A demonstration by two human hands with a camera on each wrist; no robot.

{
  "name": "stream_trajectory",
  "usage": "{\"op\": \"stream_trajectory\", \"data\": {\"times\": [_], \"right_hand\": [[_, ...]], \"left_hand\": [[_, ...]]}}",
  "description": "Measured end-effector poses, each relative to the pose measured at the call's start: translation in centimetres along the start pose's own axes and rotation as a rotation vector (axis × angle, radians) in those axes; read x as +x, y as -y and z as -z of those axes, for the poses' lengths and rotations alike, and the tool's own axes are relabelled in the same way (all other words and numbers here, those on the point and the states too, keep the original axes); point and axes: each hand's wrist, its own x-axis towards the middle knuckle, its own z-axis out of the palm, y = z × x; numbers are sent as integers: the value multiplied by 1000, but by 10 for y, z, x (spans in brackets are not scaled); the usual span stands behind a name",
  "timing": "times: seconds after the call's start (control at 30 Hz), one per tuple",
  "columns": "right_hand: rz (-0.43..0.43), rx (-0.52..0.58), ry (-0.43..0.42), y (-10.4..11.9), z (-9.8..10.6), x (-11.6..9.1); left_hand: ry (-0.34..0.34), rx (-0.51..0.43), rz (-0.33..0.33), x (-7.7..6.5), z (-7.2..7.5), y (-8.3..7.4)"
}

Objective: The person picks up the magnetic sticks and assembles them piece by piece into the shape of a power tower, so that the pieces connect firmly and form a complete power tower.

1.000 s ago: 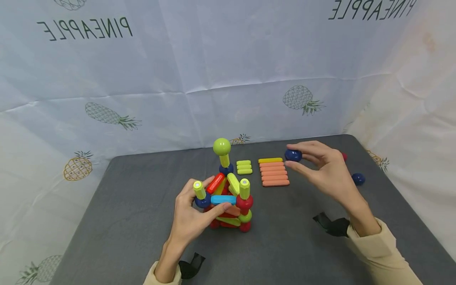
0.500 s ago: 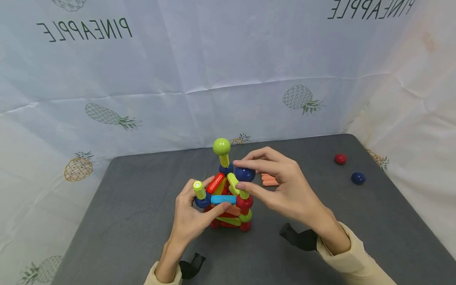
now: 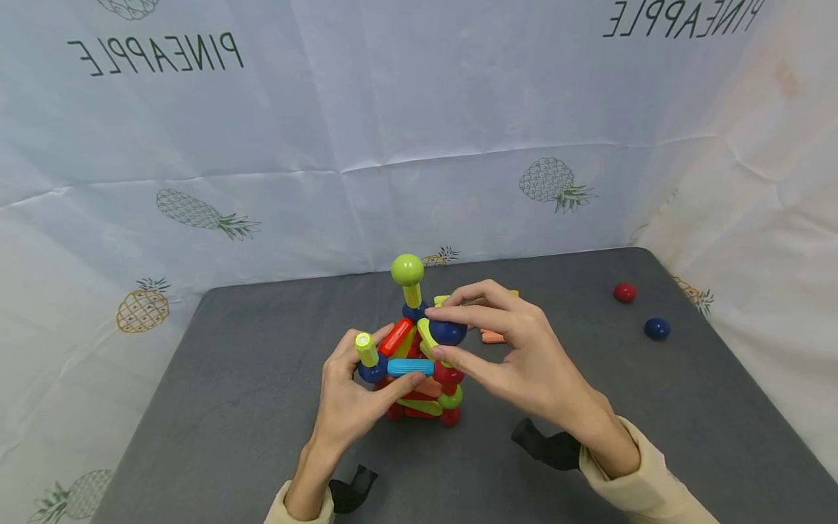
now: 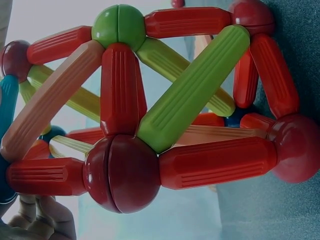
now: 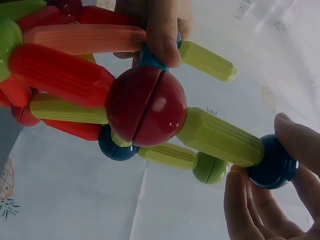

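Observation:
A tower of magnetic sticks and balls (image 3: 419, 405) stands on the table, built from red, yellow-green, orange and blue parts. My left hand (image 3: 350, 397) grips its upper left part, with the thumb on a light blue stick (image 3: 410, 367). With thumb and fingers, my right hand (image 3: 524, 356) pinches a dark blue ball (image 5: 272, 162). That ball sits against the end of a short yellow-green stick (image 5: 220, 136), which rises from a red ball (image 5: 145, 106). Another short yellow-green stick (image 3: 366, 349) at the left has a bare top. A green ball (image 3: 408, 270) caps the back one.
Behind the right hand, orange sticks (image 3: 492, 337) and yellow-green ones (image 3: 441, 300) are partly hidden. A loose red ball (image 3: 625, 292) and a dark blue ball (image 3: 657, 329) lie at the right of the dark table (image 3: 262, 407). A pineapple-print cloth (image 3: 366, 182) hangs behind.
My right hand has carried the dark blue ball leftward from above the orange sticks to the tower's right front stick, then slightly down. My left hand keeps its grip.

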Motion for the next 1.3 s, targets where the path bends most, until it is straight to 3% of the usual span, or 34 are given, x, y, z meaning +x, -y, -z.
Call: {"op": "stream_trajectory", "data": {"times": [0.2, 0.37, 0.5, 0.67, 0.77, 0.93, 1.03, 1.3], "right_hand": [[6, 6, -23, -4, 7, 0], [-49, -16, -112, -27, 27, -2], [-165, -49, -225, -68, 50, -3], [-377, -217, -290, -141, 80, -13], [-475, -348, -247, -186, 97, -27], [-613, -482, -67, -241, 117, -56], [-685, -485, 65, -258, 124, -69], [-724, -497, 296, -274, 134, -79]], "left_hand": [[-8, 1, 15, 0, 1, 0], [-10, 5, 42, 0, 2, -1], [-11, 8, 53, 0, 3, -1], [-10, -11, 53, 0, 3, -1], [-9, -16, 49, 0, 3, -1], [-5, -36, 48, 0, 2, -1], [-2, -42, 51, 0, 2, -1], [11, -25, 44, 1, 1, -2]]}}
